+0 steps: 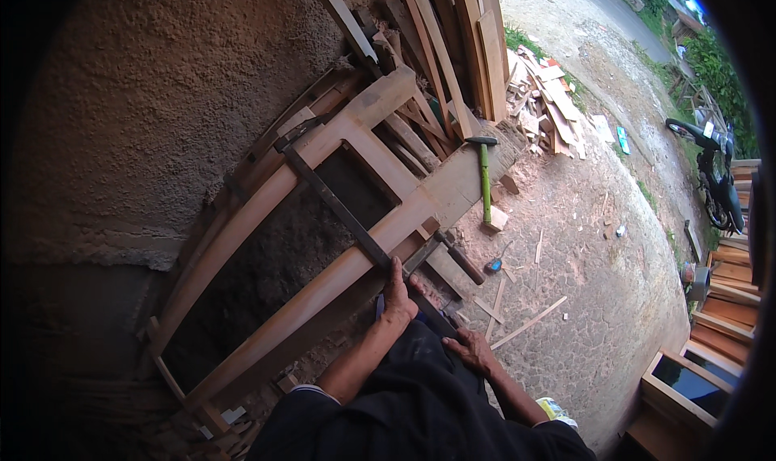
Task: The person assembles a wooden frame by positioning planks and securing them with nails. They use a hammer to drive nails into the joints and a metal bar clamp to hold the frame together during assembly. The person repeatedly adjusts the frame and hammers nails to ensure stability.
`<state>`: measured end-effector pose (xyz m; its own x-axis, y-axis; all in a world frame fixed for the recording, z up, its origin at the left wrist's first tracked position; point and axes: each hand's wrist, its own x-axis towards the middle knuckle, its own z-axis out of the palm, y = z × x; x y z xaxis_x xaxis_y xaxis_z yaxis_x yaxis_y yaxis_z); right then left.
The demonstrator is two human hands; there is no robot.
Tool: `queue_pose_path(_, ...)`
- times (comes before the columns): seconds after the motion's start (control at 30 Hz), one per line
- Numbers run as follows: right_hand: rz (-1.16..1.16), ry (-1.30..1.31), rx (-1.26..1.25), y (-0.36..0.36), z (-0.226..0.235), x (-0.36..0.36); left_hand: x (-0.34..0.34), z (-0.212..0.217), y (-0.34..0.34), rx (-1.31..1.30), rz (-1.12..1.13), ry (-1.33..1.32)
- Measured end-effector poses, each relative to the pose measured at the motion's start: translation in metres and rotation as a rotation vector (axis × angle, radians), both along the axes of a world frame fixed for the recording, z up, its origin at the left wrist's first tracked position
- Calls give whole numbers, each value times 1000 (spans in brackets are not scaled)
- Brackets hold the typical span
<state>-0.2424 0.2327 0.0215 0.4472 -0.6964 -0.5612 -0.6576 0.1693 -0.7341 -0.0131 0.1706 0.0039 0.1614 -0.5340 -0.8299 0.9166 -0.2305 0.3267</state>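
A long dark metal bar clamp [335, 202] lies across a pale wooden frame [303, 287] with a panelled opening at its far end. One jaw of the clamp meets the frame's far rail beside the wall. Near the close rail is the other jaw, with its wooden-handled screw [463, 262]. My left hand [396, 298] is closed round the clamp's bar just below the near rail, thumb up along it. Further down, at the bar's lower end, my right hand [475, 351] is curled on it; its fingertips are partly hidden. A small wood block sits between jaw and rail.
A green-handled hammer [486, 182] rests on a board at the frame's far right. A blue tape measure [494, 264] and wood strips [529, 322] lie on the ground. Planks [477, 48] lean by the rough wall [186, 97]; offcuts [550, 105] are heaped beyond. A motorcycle [715, 174] stands right.
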Motion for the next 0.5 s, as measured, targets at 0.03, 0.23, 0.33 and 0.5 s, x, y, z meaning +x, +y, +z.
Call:
queue_pose_path(0.03, -2, -10, 5, -1, 0, 0, 1, -1, 0, -7, -8, 22)
queue_pose_path(0.23, 15, -10, -43, 2, -5, -1, 2, -5, 2, -14, -32, -23)
queue_pose_path(0.33, 13, 17, -107, 4, -3, -1, 5, -5, 3, -32, -40, 1)
queue_pose_path(0.5, 54, 144, -45, -7, 8, -6, 10, -9, -3, -58, -67, 92)
